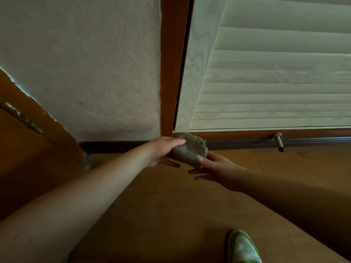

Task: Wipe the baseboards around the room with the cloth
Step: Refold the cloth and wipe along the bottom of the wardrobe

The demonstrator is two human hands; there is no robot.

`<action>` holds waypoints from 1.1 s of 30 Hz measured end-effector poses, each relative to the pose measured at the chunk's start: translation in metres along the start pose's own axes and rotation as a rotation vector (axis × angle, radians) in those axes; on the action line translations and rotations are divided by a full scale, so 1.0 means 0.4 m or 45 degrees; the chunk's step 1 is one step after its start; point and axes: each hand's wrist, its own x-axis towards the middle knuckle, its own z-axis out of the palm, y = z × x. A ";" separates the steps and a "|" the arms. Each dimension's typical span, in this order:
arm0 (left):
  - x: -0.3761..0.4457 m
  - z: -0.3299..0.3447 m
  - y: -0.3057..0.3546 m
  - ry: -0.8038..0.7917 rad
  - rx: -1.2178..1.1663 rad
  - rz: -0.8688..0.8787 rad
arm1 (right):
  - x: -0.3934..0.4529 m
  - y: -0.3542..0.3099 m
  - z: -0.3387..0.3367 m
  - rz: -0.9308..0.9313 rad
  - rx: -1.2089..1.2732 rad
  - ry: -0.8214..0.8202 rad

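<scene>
A folded grey cloth (190, 149) is held just above the wooden floor, close to the foot of the brown door post. My left hand (163, 150) holds its left end, thumb on top and fingers underneath. My right hand (214, 167) touches the cloth's lower right edge with its thumb, while its other fingers are spread below. A dark baseboard (114, 146) runs along the bottom of the white textured wall, left of the cloth. How firmly the right hand holds the cloth is unclear.
A brown door post (171, 73) divides the wall from a pale louvred door (275, 82). A metal door stop (278, 142) sticks out from the dark strip beneath that door. A brown door with a hinge (22, 118) stands at left. My shoe (244, 247) is at the bottom.
</scene>
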 end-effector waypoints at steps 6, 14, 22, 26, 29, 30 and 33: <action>0.006 0.007 -0.011 0.027 0.169 0.067 | 0.018 0.021 -0.012 0.025 0.145 0.146; 0.007 0.021 -0.017 -0.131 -0.040 0.065 | 0.011 0.009 -0.027 -0.127 -0.155 0.378; 0.009 0.010 -0.018 -0.149 -0.176 0.154 | -0.008 -0.009 -0.048 -0.072 0.127 0.097; 0.013 0.019 -0.018 -0.252 -0.311 0.218 | -0.014 -0.023 -0.056 -0.100 0.200 0.105; 0.011 0.026 -0.009 -0.313 -0.286 0.274 | -0.028 -0.025 -0.064 -0.112 0.219 0.084; 0.010 0.029 -0.005 -0.298 -0.237 0.303 | -0.033 -0.022 -0.068 -0.099 0.216 0.051; 0.008 0.035 0.011 -0.212 -0.029 0.417 | -0.050 -0.004 -0.083 -0.040 0.261 -0.151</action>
